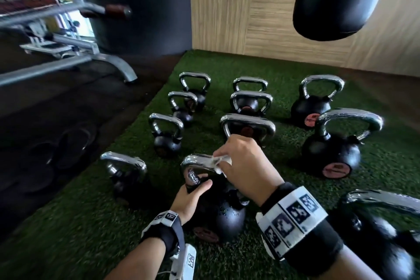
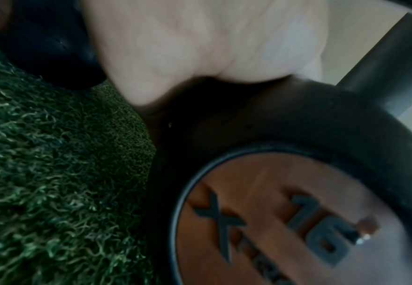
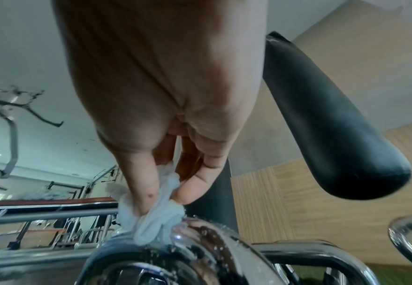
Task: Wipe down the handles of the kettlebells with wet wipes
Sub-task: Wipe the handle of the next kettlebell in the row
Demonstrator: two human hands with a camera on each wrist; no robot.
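On the green turf [image 1: 284, 166], below the hanging black punching bag [image 1: 345, 0], we see a group of black kettlebells with chrome handles, and we work on the nearest kettlebell [image 1: 225, 213], which stands just in front of us. Our right hand [image 1: 245, 163] is over its chrome handle [image 1: 197, 161], and its fingers [image 3: 190, 190] pinch a crumpled white wet wipe [image 1: 221, 161] between thumb and fingertips; in the right wrist view the wipe [image 3: 151, 221] is pressed down on the top of the shiny handle [image 3: 200, 243], where small water drops lie on the metal. Our left hand [image 1: 193, 198] is lower, at the left foot of the same handle, with the thumb and the fingers curled round the place where the chrome meets the black body. In the left wrist view we see the palm [image 2: 200, 48] close against the dark ball, and under it a round brown label [image 2: 285, 221] on the side of the kettlebell, with raised marks that are too blurred to read surely. Another kettlebell [image 1: 127, 177] stands just beside the held one on its left, three smaller ones stand in a row behind that, and bigger ones [image 1: 329, 150] stand well apart on the right. Beyond the turf, to the left of the bag, there is a dark floor with a grey metal bench frame [image 1: 75, 57], and behind the bag a wooden wall [image 1: 250, 7].
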